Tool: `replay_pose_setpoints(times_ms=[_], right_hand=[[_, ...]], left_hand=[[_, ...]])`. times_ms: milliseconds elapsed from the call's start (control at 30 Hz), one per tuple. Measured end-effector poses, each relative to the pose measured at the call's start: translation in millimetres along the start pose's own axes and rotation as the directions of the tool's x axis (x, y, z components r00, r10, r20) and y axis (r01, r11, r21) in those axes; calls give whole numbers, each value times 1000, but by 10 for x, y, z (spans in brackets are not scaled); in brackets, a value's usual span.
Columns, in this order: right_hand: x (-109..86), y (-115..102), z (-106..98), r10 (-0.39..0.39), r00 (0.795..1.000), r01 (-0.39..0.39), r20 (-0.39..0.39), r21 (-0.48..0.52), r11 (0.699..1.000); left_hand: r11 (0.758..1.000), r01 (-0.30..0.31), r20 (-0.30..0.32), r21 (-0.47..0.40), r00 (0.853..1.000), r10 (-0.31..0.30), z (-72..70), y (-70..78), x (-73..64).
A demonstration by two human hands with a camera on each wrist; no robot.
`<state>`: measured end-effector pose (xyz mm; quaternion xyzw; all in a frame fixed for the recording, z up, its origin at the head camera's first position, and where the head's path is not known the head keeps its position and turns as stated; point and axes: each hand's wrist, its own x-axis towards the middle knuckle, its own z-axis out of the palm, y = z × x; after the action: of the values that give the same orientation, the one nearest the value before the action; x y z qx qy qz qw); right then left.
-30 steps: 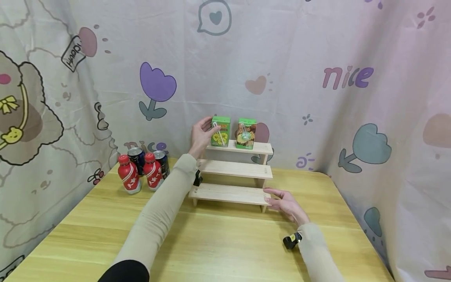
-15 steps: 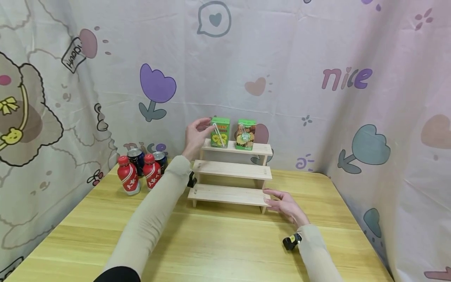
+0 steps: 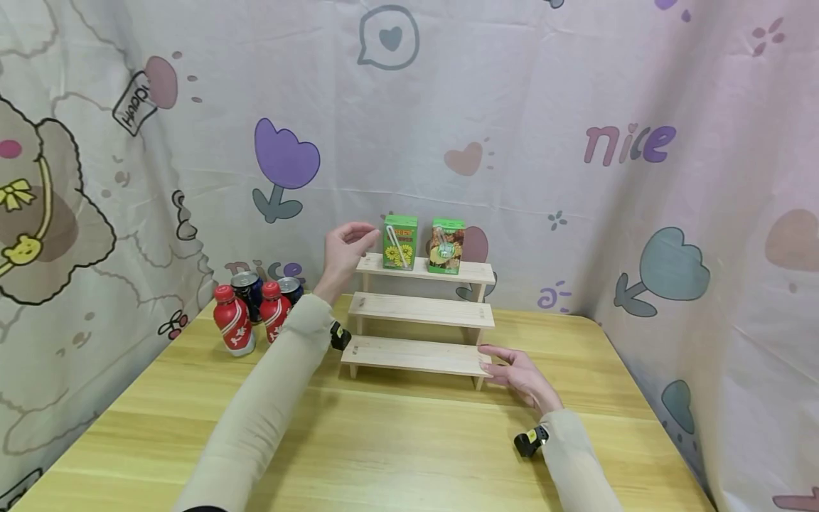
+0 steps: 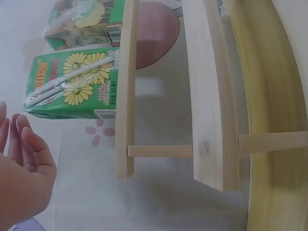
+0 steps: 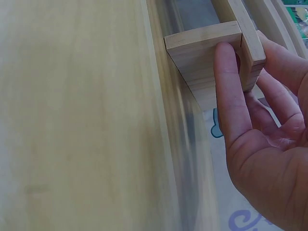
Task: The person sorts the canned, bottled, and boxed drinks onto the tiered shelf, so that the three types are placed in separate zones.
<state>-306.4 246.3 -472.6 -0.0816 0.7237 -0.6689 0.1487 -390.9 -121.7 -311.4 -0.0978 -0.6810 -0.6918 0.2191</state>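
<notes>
A three-step wooden display rack [image 3: 422, 310] stands on the table. On its top step sit two green drink cartons, upright and apart. The left one, a carton with yellow flowers and a straw [image 3: 399, 243], is nearest my left hand [image 3: 345, 256]. That hand is just left of the carton, fingers loosely bent, holding nothing; in the left wrist view a gap shows between the fingertips and the carton [image 4: 72, 84]. The other, a brown-and-green carton [image 3: 446, 246], is to the right. My right hand [image 3: 521, 377] grips the right end of the lowest step, with the thumb against the end support [image 5: 204, 67].
Left of the rack, two red bottles with white bases [image 3: 234, 323] stand before two dark cans [image 3: 247, 293]; my left forearm passes close by the right bottle [image 3: 274, 310]. A patterned cloth [image 3: 525, 85] hangs behind the wooden table [image 3: 409, 441].
My left hand has let go of the flowered carton and drawn away to the left. The carton stays on the top step. My right hand keeps its place on the lowest step.
</notes>
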Motion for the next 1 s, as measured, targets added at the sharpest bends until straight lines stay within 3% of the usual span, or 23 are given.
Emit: replay_pose_setpoints(times_ms=[300, 700, 767, 900, 1000], right_hand=[[-31, 8, -61, 11, 1000, -11, -20, 8, 1000], [-23, -1, -16, 7, 1000, -7, -14, 1, 1000], [-25, -2, -8, 4, 1000, -4, -10, -8, 1000], [-23, 4, 7, 10, 1000, -10, -17, -6, 1000], [-19, -3, 6, 13, 1000, -13, -22, -3, 1000]], left_hand=[[997, 50, 50, -59, 998, -47, -144, -10, -115], [980, 198, 23, 13, 980, -198, -694, 35, -349], [976, 218, 21, -14, 976, -217, -786, 32, -380], [975, 219, 26, -35, 976, -218, -961, 35, -444], [978, 211, 37, -4, 977, -211, -1071, 39, -478]])
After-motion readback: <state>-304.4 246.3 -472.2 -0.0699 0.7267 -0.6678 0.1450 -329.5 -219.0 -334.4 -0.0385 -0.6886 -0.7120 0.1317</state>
